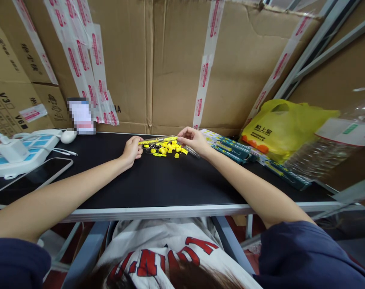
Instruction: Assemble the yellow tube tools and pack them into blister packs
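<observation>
A slim yellow pen (154, 141), patterned and partly see-through, is stretched level between my hands above the black table. My left hand (132, 151) is closed around its left end. At the other end, the fingertips of my right hand (193, 140) pinch the tip. Just below the pen lies a loose heap of small yellow plastic parts (170, 148). Thin dark pieces like springs or wires are mixed in at its left, too small to tell. A few slender silvery rods (192, 151) rest beside the heap, under my right hand.
Dark green printed boxes (230, 149) lie to the right, before a yellow plastic bag (278, 128) and a large clear bottle (323, 140). A power strip (40, 146), cables and a tablet (34, 178) occupy the left. A phone (82, 116) leans against the cardboard (179, 72) behind.
</observation>
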{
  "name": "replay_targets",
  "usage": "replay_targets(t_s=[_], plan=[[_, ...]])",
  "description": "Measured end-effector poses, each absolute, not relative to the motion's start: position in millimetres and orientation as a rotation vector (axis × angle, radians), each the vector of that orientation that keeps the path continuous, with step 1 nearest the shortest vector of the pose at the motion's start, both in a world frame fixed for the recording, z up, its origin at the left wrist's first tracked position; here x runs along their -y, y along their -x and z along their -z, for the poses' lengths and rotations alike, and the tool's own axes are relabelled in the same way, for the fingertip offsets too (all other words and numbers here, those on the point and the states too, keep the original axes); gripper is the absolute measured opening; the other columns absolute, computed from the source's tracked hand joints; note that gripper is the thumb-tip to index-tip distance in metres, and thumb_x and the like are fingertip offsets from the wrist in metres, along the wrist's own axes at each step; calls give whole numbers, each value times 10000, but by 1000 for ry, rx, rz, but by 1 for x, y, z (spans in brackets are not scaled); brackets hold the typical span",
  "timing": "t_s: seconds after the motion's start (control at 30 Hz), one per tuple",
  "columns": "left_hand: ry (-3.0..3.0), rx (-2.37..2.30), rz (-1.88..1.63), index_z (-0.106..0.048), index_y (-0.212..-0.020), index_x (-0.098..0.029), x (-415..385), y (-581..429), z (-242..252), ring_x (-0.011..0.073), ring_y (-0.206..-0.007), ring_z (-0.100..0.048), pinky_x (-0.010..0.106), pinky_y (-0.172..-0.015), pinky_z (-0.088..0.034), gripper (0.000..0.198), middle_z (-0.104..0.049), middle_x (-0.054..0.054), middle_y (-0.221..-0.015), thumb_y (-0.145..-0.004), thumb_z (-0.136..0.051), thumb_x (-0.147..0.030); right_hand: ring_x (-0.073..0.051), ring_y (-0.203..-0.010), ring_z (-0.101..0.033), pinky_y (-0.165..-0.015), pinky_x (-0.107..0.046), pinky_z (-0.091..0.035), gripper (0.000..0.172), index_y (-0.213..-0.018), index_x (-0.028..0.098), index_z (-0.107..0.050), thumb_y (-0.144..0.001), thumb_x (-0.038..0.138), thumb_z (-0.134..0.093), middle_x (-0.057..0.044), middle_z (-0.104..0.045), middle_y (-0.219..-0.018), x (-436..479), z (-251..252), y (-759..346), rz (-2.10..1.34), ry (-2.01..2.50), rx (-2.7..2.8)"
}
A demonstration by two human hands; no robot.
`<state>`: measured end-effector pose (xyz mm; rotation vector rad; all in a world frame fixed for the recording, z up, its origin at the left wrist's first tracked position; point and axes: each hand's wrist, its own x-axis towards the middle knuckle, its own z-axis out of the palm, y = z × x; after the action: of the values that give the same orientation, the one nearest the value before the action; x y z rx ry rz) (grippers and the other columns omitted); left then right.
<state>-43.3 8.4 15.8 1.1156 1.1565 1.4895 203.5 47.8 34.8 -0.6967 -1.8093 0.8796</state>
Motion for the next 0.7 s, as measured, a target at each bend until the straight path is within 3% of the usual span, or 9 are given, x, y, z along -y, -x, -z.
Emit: replay_targets(t_s=[0.3,0.47,0.57,0.7], plan=[[-1123,-1145,-1451,-428,-766,-208,-7,44,-16,34,-272,-214,138,-308,-127,167,-251,-125,-423,-886,-356,-117,-86,-580,-555,-557,-251,-517,408,-811,187,-551,-677,478,-805,14,-614,-708,-38,-35,-198,-988,670,1834],[-1089,-1120,-1482,-421,-760,-209,-7,44,-16,32,-277,-212,141,-312,-112,146,-255,-123,-429,-877,-378,-134,-113,-626,-581,-568,-259,-505,270,-963,198,-549,-846,429,-624,-14,-651,-765,-40,-42,-206,-967,744,1820],[-1081,-1112,-1497,-421,-760,-209,-8,45,-16,30,-277,-214,139,-312,-117,124,-252,-125,-434,-859,-392,-141,-140,-664,-583,-625,-293,-500,135,-967,194,-552,-881,278,-490,-29,-660,-786,-51,-38,-217,-678,893,1989],[-1085,-1121,-1487,-424,-766,-211,-8,45,-16,32,-271,-213,141,-309,-122,111,-257,-126,-433,-849,-387,-147,-245,-939,-599,-875,-406,-479,230,-1009,163,-629,-783,154,-587,-107,-655,-1000,-59,-25,-225,94,1036,2468]])
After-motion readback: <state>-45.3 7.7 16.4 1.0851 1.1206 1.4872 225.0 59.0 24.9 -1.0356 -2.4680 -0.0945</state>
